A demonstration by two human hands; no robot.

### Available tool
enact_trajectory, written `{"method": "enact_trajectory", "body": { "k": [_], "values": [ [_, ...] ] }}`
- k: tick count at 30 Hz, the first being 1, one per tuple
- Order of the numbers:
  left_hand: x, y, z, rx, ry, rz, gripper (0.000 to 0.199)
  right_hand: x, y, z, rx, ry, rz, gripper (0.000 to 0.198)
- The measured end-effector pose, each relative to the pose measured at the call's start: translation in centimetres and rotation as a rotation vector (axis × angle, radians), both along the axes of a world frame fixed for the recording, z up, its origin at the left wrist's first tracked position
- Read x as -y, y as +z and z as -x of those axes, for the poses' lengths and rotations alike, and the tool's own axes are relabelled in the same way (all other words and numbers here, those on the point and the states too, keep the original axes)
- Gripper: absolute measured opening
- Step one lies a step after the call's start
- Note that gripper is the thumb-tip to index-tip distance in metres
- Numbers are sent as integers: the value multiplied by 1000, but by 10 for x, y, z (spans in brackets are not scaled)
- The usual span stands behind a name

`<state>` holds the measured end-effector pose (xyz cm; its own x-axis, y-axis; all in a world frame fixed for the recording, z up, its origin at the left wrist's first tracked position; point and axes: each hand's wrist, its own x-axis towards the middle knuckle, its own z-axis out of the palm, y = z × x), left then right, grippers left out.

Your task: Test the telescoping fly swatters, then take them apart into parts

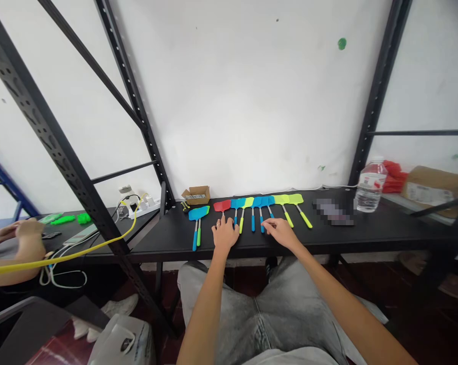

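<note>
Several fly swatters with flat heads, metal shafts and coloured handles lie in a row on the black table. My left hand (225,233) rests palm down with fingers apart over the handle of the red fly swatter (221,206), whose lower end is hidden. My right hand (280,232) has thumb and forefinger closed at the handle end of a blue fly swatter (261,223). Between my hands are a yellow-green fly swatter (241,223) and another blue fly swatter (253,220). Two yellow-green fly swatters (301,210) lie right of my right hand.
Left of the row, a blue fly swatter (195,233) overlaps a green one. An open cardboard box (196,195) sits behind them. A water bottle (370,187) and a blurred dark object (333,212) are at right. A yellow cable (99,247) crosses the left; a co-worker's hands (25,230) are beyond.
</note>
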<state>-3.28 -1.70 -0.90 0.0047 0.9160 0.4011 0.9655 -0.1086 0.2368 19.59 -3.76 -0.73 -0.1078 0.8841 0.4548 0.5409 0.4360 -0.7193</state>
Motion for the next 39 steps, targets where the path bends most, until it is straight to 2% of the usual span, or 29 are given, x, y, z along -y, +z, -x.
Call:
{"method": "enact_trajectory", "body": {
  "k": [4, 6, 8, 11, 13, 17, 20, 25, 30, 34, 36, 39],
  "values": [
    [3, 9, 0, 14, -31, -24, 27, -1, 0, 0, -16, -6, -11, 35],
    [4, 17, 9, 23, 8, -77, 28, -2, 0, 0, -28, -13, -9, 35],
    [5, 26, 27, 17, 129, -130, 29, -2, -1, 0, -30, -11, -7, 35],
    [6, 35, 64, -31, 373, -108, 31, -2, 0, -1, -24, -6, -6, 34],
    [7, 36, 87, -57, 426, -28, 33, -1, 0, -2, -24, -8, -5, 34],
    [2, 29, 106, 36, 385, 151, 30, 0, 1, -1, -31, -7, -4, 33],
    [-3, 26, 105, 99, 402, 176, 30, 1, 2, -1, -40, 0, -2, 32],
    [-9, 28, 105, 147, 394, 182, 45, 1, 2, -1, -46, -15, 2, 31],
    [-6, 33, 101, 147, 375, 191, 35, 1, 3, -1, -41, -15, 3, 30],
    [3, 48, 87, 126, 388, 77, 32, 0, 2, -1, -65, -4, 10, 32],
    [9, 56, 72, 125, 330, 20, 32, 0, 2, -2, -101, 2, 9, 33],
    [21, 60, 36, 137, 156, -35, 32, 0, 3, -4, -203, 32, 13, 37]
  ]
}}
